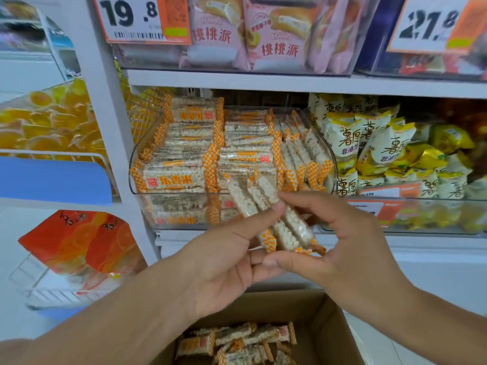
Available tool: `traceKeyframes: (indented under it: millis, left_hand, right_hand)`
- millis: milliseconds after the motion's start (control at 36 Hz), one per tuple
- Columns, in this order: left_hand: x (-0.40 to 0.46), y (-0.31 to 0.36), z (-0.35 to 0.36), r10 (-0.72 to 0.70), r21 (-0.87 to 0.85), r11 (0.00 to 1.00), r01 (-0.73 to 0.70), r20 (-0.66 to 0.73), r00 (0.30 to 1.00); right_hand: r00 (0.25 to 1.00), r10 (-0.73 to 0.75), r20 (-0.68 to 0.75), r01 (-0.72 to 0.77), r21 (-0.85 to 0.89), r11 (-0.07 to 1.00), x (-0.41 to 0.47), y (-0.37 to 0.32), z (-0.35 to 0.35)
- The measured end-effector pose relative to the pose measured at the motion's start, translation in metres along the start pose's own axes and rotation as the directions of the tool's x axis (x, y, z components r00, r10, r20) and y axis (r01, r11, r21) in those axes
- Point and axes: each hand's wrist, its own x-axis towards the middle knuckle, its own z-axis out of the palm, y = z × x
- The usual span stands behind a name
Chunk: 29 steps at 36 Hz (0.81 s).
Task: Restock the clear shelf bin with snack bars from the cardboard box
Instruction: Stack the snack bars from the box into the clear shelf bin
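Just before the clear shelf bin, left hand and right hand pinching stacked snack bars, likely squaring them for slotting; cardboard box below.

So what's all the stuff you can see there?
snack bars: about three, white with orange-checked ends, held in front of the bin
clear shelf bin: one, see-through, middle shelf, nearly full of the same bars
cardboard box: one, brown, below, more bars inside
pink cake packs: several, top shelf
yellow-white bags: many, right of the bin
price tags: two, white and orange, top shelf
left hand: one, grip on the bars
right hand: one, grip on the bars
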Motion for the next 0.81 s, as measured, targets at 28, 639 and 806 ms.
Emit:
traceKeyframes:
  millis: [28, 639, 806]
  left_hand:
    - [0.000, 0.000, 0.001, 0.005, 0.006, 1.000, -0.005, -0.005, 1.000]
    - [-0.006, 0.018, -0.005, 0.002, -0.040, 0.999, 0.002, 0.111, 0.994]
    - [0.000, 0.029, -0.009, 0.153, -0.108, 0.982, -0.155, -0.028, 0.988]
  right_hand:
    - [1.000, 0.000, -0.006, 0.001, 0.023, 1.000, 0.000, 0.000, 0.001]
    - [0.996, -0.082, -0.020, 0.083, 0.067, 0.994, 0.031, -0.004, 0.013]
    - [0.995, -0.060, -0.083, 0.060, -0.009, 0.998, 0.039, -0.006, 0.028]
